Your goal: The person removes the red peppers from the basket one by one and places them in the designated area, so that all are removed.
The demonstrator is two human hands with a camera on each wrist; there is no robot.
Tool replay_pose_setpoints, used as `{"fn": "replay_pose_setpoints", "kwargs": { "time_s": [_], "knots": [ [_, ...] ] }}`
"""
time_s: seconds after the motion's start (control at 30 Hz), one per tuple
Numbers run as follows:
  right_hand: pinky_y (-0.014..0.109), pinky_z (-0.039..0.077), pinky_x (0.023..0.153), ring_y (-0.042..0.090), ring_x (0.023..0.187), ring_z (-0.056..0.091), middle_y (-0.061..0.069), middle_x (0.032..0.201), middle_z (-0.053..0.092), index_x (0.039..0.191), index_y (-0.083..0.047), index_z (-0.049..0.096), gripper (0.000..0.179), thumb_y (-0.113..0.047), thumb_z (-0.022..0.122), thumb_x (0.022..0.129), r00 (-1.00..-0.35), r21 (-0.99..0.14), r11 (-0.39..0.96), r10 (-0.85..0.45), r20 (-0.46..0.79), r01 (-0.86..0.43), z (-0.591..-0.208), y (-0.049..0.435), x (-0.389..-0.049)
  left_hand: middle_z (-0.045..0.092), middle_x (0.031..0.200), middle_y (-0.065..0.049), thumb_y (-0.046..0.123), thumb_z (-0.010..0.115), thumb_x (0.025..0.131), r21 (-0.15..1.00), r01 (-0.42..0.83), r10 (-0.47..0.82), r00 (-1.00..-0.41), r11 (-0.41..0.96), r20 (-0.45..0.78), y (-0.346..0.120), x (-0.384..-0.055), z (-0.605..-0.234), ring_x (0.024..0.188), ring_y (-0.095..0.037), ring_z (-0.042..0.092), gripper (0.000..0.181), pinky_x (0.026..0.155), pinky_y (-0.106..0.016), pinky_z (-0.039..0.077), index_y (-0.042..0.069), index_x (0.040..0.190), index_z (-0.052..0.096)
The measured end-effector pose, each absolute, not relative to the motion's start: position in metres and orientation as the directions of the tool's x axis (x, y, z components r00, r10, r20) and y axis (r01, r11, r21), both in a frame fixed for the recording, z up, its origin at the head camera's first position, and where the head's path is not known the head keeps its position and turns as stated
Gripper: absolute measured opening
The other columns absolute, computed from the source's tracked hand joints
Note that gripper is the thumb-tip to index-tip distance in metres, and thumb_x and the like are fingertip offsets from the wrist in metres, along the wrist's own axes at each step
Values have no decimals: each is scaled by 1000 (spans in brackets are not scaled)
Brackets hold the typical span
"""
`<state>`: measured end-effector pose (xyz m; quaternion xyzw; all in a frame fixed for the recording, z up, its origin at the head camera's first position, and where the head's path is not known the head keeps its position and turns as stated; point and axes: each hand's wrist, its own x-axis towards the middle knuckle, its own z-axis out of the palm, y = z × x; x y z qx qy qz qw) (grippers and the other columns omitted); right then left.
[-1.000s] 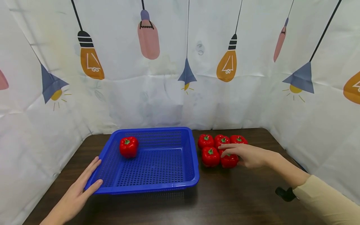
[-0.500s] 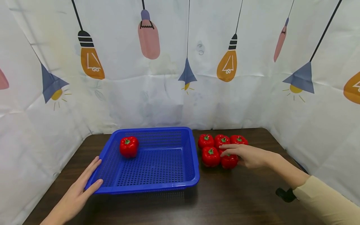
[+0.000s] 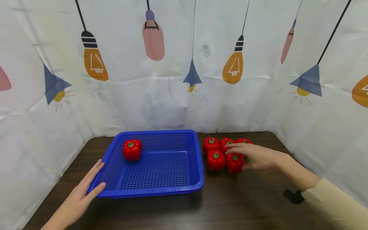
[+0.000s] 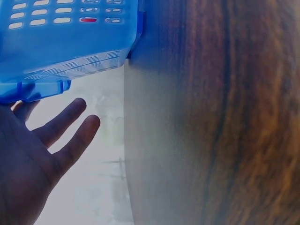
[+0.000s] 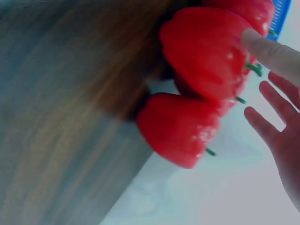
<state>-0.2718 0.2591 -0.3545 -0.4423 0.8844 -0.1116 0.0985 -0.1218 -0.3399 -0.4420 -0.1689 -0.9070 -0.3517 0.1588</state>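
Observation:
My left hand (image 3: 76, 199) rests at the left rim of a blue plastic basket (image 3: 152, 192), fingers extended. In the left wrist view, fingers (image 4: 77, 140) spread beneath the rim. One red bell pepper (image 3: 132, 150) sits in the basket's back left. Over the front right pepper (image 3: 235, 164) of a group hovers my right hand (image 3: 260, 156), its fingers loosely bent. The right wrist view shows the thumb (image 5: 272, 54) overlapping that pepper's (image 5: 206, 51) side; whether it touches is unclear. The other fingers are spread apart from it.
Several more red peppers (image 3: 216, 160) stand close together, right of the basket, on the dark wooden table (image 3: 224, 204). A black object (image 3: 293, 196) lies near the right sleeve. A white curtain (image 3: 172, 105) printed with lamps encloses the table's back and sides.
My right hand has risen slightly and shifted, showing more of the front right pepper and covering more of the back right one. The left hand and the basket stay put.

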Motion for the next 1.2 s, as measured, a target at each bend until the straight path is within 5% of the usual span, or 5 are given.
{"fn": "replay_pose_setpoints", "kwargs": {
  "time_s": [0.27, 0.67, 1.2],
  "knots": [
    [51, 47, 104, 34, 141, 44, 11, 158, 42, 147, -11, 54, 66, -11, 83, 87, -553, -184, 546, -833, -16, -818, -331, 238, -283, 14, 170, -4, 7, 58, 104, 580, 418, 195, -892, 700, 408, -339, -122, -440, 148, 8, 8, 68, 104, -2, 8, 14, 164, 27],
    [50, 42, 109, 32, 140, 46, 11, 153, 48, 144, -10, 56, 56, -9, 77, 92, -443, -197, 429, -896, 31, -881, -300, 181, -311, 14, 170, -3, 7, 59, 104, 578, 417, 193, -892, 702, 409, -340, -120, -441, 147, 8, 8, 69, 104, -2, 9, 14, 164, 26],
    [40, 35, 114, 25, 140, 44, 8, 150, 50, 142, -10, 57, 53, -12, 77, 93, -383, -174, 391, -920, -82, -904, -286, 91, -337, 13, 170, -2, 8, 58, 104, 582, 409, 188, -896, 703, 402, -337, -120, -441, 147, 8, 8, 69, 103, -2, 8, 15, 164, 25]
  ]
}}
